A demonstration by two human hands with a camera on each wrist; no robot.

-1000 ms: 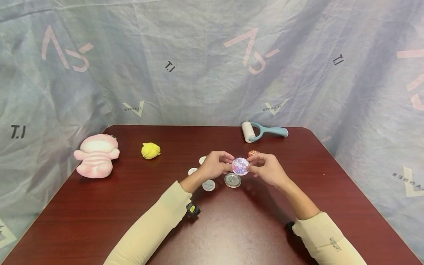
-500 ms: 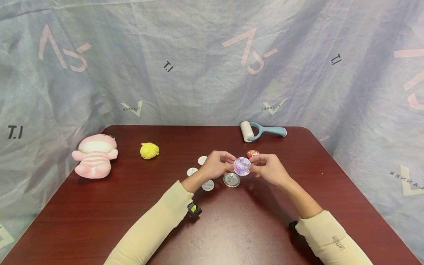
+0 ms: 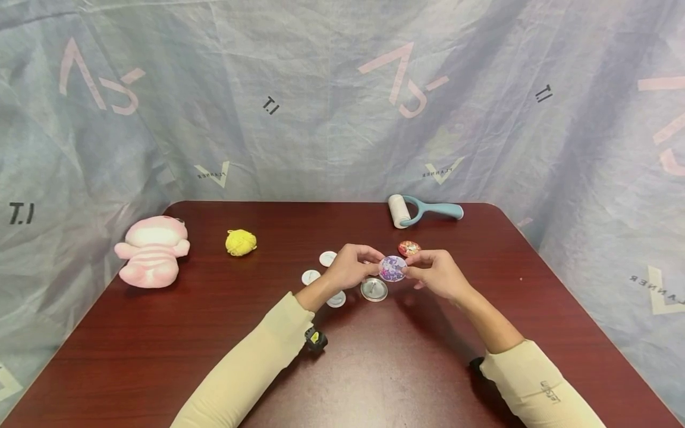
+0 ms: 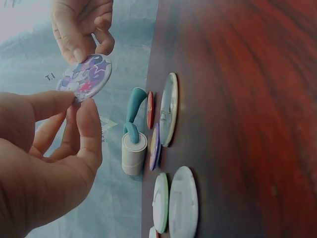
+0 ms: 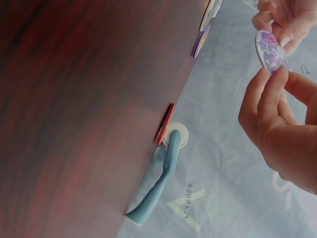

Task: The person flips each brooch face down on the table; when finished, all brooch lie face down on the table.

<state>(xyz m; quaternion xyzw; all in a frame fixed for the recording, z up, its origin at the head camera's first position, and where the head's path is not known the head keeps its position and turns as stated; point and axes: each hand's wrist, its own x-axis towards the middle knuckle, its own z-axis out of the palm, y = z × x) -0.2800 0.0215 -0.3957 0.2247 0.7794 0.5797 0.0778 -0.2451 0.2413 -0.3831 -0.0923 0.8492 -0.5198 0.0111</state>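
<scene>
Between both hands, raised off the table, is a round purple-and-white pin badge (image 3: 393,268) with a pink patch. My left hand (image 3: 350,267) pinches its left edge with thumb and fingers. My right hand (image 3: 436,273) pinches the opposite edge, as the right wrist view shows with the badge (image 5: 271,52) tilted. Below the hands lies a larger badge (image 3: 374,290), its metal back and pin facing up. White-backed badges (image 3: 328,258) (image 3: 311,277) (image 3: 336,299) lie by the left wrist. A red patterned badge (image 3: 409,248) rests behind the right hand. A purple-edged badge (image 4: 155,147) shows in the left wrist view.
A lint roller (image 3: 425,211) with a blue handle lies at the back of the dark red table (image 3: 214,345). Toward the left are a yellow yarn ball (image 3: 241,242) and a pink plush toy (image 3: 153,251). A grey printed cloth (image 3: 321,119) hangs behind the table.
The held badge has shifted slightly right and now looks tipped flatter. Both hands keep their pinch on it. More of the red badge shows behind the right hand.
</scene>
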